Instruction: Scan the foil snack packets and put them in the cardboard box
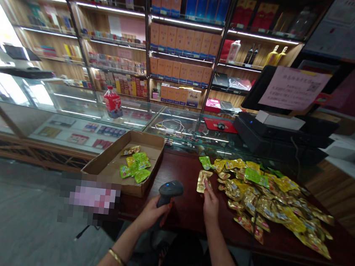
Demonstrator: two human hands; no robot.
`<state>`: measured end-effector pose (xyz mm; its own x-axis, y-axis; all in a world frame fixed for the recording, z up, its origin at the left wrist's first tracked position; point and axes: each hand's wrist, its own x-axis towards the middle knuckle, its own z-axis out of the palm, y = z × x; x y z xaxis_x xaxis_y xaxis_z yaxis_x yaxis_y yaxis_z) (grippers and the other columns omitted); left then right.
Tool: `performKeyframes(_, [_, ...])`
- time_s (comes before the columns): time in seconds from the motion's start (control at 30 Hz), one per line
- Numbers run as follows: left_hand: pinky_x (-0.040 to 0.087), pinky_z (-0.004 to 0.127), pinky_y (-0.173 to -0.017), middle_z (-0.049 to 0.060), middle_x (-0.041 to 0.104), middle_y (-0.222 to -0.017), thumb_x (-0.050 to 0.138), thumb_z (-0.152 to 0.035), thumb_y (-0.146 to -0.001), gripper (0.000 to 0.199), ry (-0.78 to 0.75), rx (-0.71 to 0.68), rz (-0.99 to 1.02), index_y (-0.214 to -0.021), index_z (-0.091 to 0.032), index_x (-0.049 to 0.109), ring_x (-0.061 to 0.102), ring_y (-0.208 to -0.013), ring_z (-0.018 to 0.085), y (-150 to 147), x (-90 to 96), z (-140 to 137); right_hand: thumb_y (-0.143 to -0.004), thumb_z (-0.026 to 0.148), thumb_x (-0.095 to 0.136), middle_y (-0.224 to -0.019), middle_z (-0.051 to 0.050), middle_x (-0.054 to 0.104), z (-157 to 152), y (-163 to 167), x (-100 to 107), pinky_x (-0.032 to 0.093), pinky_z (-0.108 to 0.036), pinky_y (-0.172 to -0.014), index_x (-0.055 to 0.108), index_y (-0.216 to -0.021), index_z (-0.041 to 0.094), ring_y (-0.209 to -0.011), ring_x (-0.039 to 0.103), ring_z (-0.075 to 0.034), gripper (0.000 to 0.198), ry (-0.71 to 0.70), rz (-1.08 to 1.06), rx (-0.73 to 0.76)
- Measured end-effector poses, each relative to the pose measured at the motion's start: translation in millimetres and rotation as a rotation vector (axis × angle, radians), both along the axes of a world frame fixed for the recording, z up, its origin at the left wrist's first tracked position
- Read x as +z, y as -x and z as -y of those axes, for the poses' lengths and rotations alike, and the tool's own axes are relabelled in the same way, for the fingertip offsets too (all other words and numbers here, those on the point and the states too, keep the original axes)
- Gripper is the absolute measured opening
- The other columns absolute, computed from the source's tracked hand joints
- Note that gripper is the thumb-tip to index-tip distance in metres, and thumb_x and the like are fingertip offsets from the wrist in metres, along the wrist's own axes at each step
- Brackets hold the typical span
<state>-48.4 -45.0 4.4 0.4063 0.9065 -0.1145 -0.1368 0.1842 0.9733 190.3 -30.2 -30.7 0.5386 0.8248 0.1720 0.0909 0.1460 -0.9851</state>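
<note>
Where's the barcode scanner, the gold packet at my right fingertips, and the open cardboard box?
Barcode scanner [171, 188]: head view, on its dark head.
Gold packet [202, 180]: head view, on its uncovered face.
Cardboard box [107, 166]: head view, on its bare inner floor.

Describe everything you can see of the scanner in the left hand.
The scanner is a dark grey handheld unit, seemingly plastic, with a rounded head and a grip below. A small blue light glows on top of the head. The left hand wraps the grip, hiding much of it. The head points rightward, towards the gold packet in the right hand, without touching it. It appears held over the table's near edge.
</note>
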Motion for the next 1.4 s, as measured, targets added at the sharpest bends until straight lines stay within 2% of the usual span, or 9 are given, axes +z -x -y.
performKeyframes(0.07, [0.035, 0.020, -0.037, -0.008, 0.055, -0.050, 0.078, -0.047, -0.077, 0.043, -0.016, -0.026, -0.028, -0.101, -0.014, 0.063, 0.045, -0.035, 0.009, -0.5, 0.0, 0.5, -0.083, 0.047, 0.056, -0.144, -0.015, 0.063, -0.1, 1.0, 0.6, 0.060, -0.037, -0.091, 0.061, -0.143, 0.014, -0.125, 0.067, -0.030, 0.068, 0.026, 0.045, -0.015])
performKeyframes(0.2, [0.034, 0.020, -0.037, -0.007, 0.055, -0.048, 0.077, -0.047, -0.078, 0.037, -0.041, -0.044, -0.056, -0.091, -0.016, 0.061, 0.046, -0.035, 0.009, -0.4, -1.3, -0.2, -0.086, 0.045, 0.057, -0.152, -0.014, 0.056, -0.7, 4.2, 1.1, 0.063, -0.036, -0.086, 0.024, -0.164, 0.021, -0.110, 0.074, -0.024, 0.088, -0.008, 0.058, 0.003])
performKeyframes(0.27, [0.034, 0.020, -0.038, -0.007, 0.055, -0.049, 0.077, -0.048, -0.078, 0.037, -0.051, -0.052, -0.067, -0.087, -0.017, 0.058, 0.046, -0.035, 0.009, 0.1, -0.7, -0.3, -0.086, 0.044, 0.058, -0.148, -0.015, 0.060, -0.5, 5.3, 1.0, 0.063, -0.037, -0.085, 0.018, -0.165, 0.020, -0.104, 0.076, -0.024, 0.092, 0.002, 0.051, 0.009])
performKeyframes(0.43, [0.033, 0.020, -0.037, -0.007, 0.054, -0.049, 0.077, -0.051, -0.078, 0.041, -0.060, -0.078, -0.099, -0.090, -0.016, 0.059, 0.046, -0.035, 0.009, 0.3, 6.3, 2.2, -0.088, 0.043, 0.055, -0.133, -0.017, 0.071, -0.4, 4.9, -1.2, 0.063, -0.036, -0.082, 0.030, -0.162, 0.015, -0.098, 0.078, -0.026, 0.083, 0.060, 0.168, -0.027])
performKeyframes(0.63, [0.032, 0.020, -0.037, -0.008, 0.052, -0.047, 0.077, -0.054, -0.077, 0.043, -0.052, -0.106, -0.090, -0.089, -0.017, 0.059, 0.045, -0.035, 0.009, -0.9, 7.6, 3.0, -0.087, 0.045, 0.053, -0.125, -0.024, 0.073, -1.6, 3.7, -3.7, 0.063, -0.038, -0.077, 0.037, -0.156, 0.002, -0.092, 0.079, -0.030, 0.084, 0.045, 0.241, -0.062])
performKeyframes(0.9, [0.033, 0.019, -0.038, -0.007, 0.053, -0.048, 0.077, -0.053, -0.077, 0.042, -0.059, -0.075, -0.070, -0.089, -0.017, 0.060, 0.046, -0.035, 0.009, 0.6, 10.5, 4.7, -0.086, 0.046, 0.053, -0.124, -0.024, 0.073, -1.0, 4.1, -6.4, 0.063, -0.039, -0.080, 0.042, -0.153, 0.002, -0.094, 0.079, -0.031, 0.081, 0.075, 0.273, -0.073])
performKeyframes(1.2, [0.032, 0.019, -0.037, -0.008, 0.051, -0.047, 0.077, -0.052, -0.079, 0.040, -0.034, -0.077, -0.089, -0.087, -0.017, 0.061, 0.045, -0.035, 0.009, -3.8, 13.3, 6.2, -0.087, 0.043, 0.051, -0.123, -0.018, 0.076, -0.8, 6.3, -5.7, 0.063, -0.037, -0.087, 0.055, -0.147, 0.011, -0.100, 0.078, -0.027, 0.067, 0.052, 0.334, -0.050])
performKeyframes(1.4, [0.033, 0.020, -0.038, -0.007, 0.051, -0.048, 0.076, -0.050, -0.080, 0.037, -0.055, -0.081, -0.104, -0.088, -0.016, 0.062, 0.046, -0.036, 0.010, -3.2, 11.6, 6.6, -0.087, 0.037, 0.054, -0.125, -0.013, 0.076, -0.6, 8.2, -12.1, 0.062, -0.034, -0.091, 0.058, -0.145, 0.018, -0.107, 0.076, -0.026, 0.061, 0.088, 0.450, 0.035])
